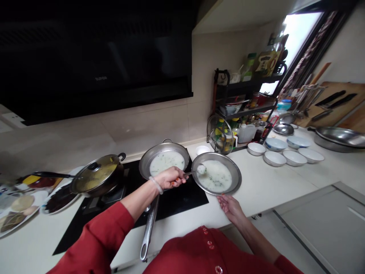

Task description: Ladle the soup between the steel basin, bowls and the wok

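My left hand [171, 178], with a pale bracelet at the wrist, is closed around the handle of a ladle [202, 169]. The ladle's bowl, with some white liquid in it, is over the left side of a round metal basin [237, 178]. In the basin is a milky white soup [215, 177] with green bits. My right hand [230, 208] grips the basin's near rim with its fingertips. Behind my left hand, a metal wok [144, 163] on the stove holds similar white soup, and its long handle points toward me.
Left on the black cooktop [182, 201] stands a lidded pan [95, 177]. Plates of food [24, 211] lie farther left. Several small bowls [274, 158] are grouped at the right, near a metal pan [339, 139]. A seasoning rack [248, 110] stands behind the basin; a range hood [97, 68] hangs above.
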Demonstrator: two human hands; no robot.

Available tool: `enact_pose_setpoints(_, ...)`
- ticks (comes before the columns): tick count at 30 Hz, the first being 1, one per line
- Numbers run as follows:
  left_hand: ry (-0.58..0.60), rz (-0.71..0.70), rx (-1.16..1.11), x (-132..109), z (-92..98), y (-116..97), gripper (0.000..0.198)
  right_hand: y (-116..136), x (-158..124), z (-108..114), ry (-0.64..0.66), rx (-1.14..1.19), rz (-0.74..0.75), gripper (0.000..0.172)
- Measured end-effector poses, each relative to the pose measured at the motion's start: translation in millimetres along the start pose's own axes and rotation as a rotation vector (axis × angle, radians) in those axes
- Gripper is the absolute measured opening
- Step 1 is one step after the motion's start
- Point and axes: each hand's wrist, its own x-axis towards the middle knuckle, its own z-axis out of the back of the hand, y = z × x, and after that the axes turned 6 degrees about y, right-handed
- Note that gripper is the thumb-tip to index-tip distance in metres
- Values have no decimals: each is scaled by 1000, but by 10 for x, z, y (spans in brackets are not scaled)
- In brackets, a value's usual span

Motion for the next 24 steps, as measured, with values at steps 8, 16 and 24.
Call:
enact_pose_setpoints(8, -157, -175, 848, 292, -462, 255, 22, 1, -24, -23, -9, 7, 12, 22)
enact_pose_setpoints(16, -189, -273, 362, 234, -305, 330, 15, -6, -3, 19, 19, 7, 11, 22)
enact_pose_setpoints(24, -197, -261, -691, -218, 340, 406, 18, 13, 8, 24, 6, 9, -12, 24)
